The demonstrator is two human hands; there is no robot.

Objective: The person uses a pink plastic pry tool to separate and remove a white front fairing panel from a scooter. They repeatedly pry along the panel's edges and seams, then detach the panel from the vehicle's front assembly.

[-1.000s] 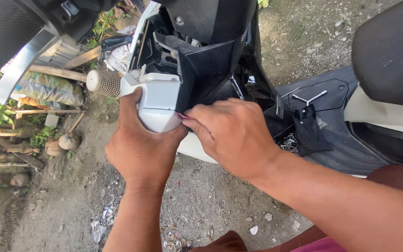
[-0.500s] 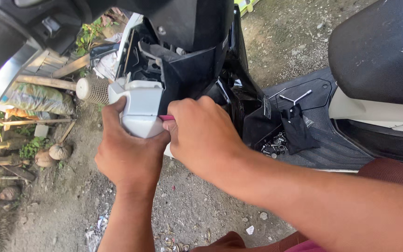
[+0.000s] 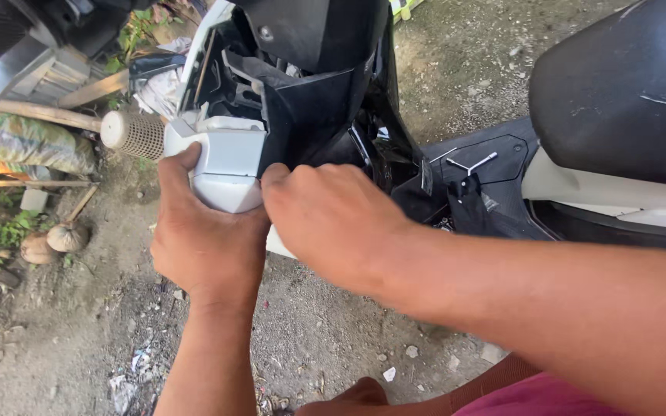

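Note:
My left hand (image 3: 206,246) cups a white plastic panel piece (image 3: 229,158) from below, at the front of a scooter. My right hand (image 3: 333,219) is closed in a fist right beside it, thumb against the panel's right edge. Earlier frames show a small red tool end at this fist; the fingers hide it now. The panel sits against the scooter's black front cover (image 3: 310,85), which has open inner parts behind it.
The black seat (image 3: 626,92) and dark footboard (image 3: 502,146) lie to the right. A Y-shaped metal wrench (image 3: 470,164) rests on the footboard. A mesh cylinder (image 3: 132,132), a sack (image 3: 28,142), wood planks (image 3: 40,115) and dirt ground (image 3: 333,339) lie left and below.
The view has shifted slightly. My right fist has closed in tighter against the white panel, and the red tool end is no longer visible. My left hand keeps its hold.

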